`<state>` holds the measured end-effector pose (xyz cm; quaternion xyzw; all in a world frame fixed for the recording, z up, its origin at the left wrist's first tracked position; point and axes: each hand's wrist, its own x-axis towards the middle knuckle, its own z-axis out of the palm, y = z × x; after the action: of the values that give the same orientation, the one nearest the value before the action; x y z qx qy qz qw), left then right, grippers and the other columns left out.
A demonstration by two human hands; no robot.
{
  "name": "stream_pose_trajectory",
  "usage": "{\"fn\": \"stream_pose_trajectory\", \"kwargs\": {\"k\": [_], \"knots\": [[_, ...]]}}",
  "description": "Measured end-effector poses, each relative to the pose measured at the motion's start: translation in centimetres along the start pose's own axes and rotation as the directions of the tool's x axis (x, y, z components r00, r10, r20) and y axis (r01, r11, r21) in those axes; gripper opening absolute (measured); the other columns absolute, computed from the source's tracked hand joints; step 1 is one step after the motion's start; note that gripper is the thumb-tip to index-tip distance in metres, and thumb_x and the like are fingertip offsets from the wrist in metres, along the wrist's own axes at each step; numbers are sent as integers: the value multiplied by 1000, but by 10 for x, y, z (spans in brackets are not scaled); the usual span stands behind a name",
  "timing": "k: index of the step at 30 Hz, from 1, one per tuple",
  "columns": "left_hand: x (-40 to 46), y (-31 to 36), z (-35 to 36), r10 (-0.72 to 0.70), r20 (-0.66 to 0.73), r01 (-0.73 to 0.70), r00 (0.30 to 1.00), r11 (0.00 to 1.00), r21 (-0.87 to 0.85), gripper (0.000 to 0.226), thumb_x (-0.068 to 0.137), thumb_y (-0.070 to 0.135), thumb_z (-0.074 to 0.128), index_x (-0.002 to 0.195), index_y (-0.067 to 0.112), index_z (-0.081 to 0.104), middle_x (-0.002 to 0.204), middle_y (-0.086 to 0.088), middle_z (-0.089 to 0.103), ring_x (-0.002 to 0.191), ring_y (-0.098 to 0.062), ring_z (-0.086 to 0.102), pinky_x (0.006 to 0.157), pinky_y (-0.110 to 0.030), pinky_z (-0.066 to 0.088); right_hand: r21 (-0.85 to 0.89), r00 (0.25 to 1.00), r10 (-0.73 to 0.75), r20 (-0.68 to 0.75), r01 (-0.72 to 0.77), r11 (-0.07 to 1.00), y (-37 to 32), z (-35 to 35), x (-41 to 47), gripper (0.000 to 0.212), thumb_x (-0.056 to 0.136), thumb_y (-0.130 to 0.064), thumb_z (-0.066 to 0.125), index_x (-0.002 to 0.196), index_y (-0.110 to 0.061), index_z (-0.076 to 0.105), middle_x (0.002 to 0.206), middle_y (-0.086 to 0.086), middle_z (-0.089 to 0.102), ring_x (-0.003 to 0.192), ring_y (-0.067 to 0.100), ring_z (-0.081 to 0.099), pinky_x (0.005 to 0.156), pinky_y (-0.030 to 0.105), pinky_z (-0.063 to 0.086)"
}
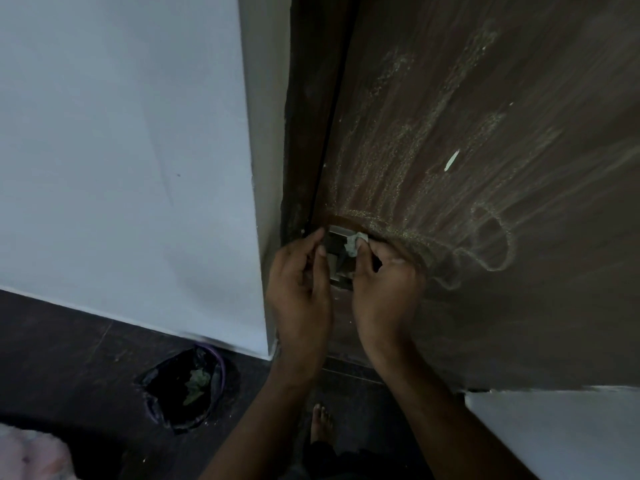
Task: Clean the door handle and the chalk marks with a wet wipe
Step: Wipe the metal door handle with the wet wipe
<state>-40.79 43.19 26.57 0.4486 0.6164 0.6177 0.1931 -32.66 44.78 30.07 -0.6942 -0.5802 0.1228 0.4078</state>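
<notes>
Head view shows my right hand (382, 284) pinching a bunched wet wipe (353, 244) against the upper right corner of the metal door handle (336, 252), which sits near the left edge of the brown door (519, 306), close to the frame. My left hand (299, 289) is on the handle's left side, fingers curled loosely toward the metal; it carries nothing I can make out, and whether it truly grips the handle or only steadies it I cannot tell. To do this step well, I would brace the handle with that left hand so it does not swing, then work the wipe around every face of the metal, refolding it to a clean patch as it picks up grime. The chalk marks (433, 188) spread above and to the right of the handle, one loop curling out further right, and they look untouched. A fresh side of the wipe should be saved for them, since a dirty wad would likely smear chalk across the wood.
</notes>
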Motion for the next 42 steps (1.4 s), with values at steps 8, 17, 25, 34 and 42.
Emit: {"fn": "stream_pose_trajectory", "kwargs": {"k": [8, 17, 25, 34, 42], "knots": [[1, 1, -1, 5, -1, -5, 1000, 997, 75, 25, 99, 8, 61, 120, 11, 73, 118, 6, 70, 110, 19, 54, 93, 1, 37, -119, 986, -145, -88, 134, 984, 1, 3, -2, 16, 95, -17, 68, 98, -5, 78, 78, 7, 72, 65, 21, 64, 80, 46, 54], [1, 7, -8, -59, -31, 60, 998, 997, 46, 27, 102, 10, 58, 123, 18, 72, 118, 12, 69, 110, 2, 60, 96, -5, 39, -233, 893, -450, -31, 431, 872, -17, 22, 6, 13, 88, -17, 74, 98, -12, 79, 98, 3, 78, 85, 20, 74, 79, 37, 51], [-2, 5, -9, 5, 5, -5, 1000, 999, 48, 30, 95, 2, 65, 123, 9, 72, 119, -2, 72, 110, 0, 61, 97, -7, 42, -236, 897, -435, -76, 408, 882, 2, 7, 7, 16, 83, -11, 80, 98, -6, 79, 90, 6, 78, 77, 21, 74, 75, 36, 56], [1, 1, -11, -13, 8, 12, 1000, 991, 130, 33, 92, 2, 69, 124, 10, 72, 119, -2, 71, 109, 2, 57, 96, 2, 34, -240, 865, -501, -30, 480, 844, 12, 8, 8, 19, 85, -12, 76, 103, -5, 78, 95, 8, 78, 85, 23, 74, 75, 37, 60], [9, 1, -9, 26, 4, -27, 1000, 996, 86, 31, 93, 2, 67, 122, 10, 73, 118, -3, 72, 109, -6, 61, 97, -3, 38, -236, 842, -538, 44, 532, 813, -7, 19, 12, 18, 88, -12, 72, 104, -6, 77, 88, 9, 70, 81, 26, 67, 68, 38, 59]]}}
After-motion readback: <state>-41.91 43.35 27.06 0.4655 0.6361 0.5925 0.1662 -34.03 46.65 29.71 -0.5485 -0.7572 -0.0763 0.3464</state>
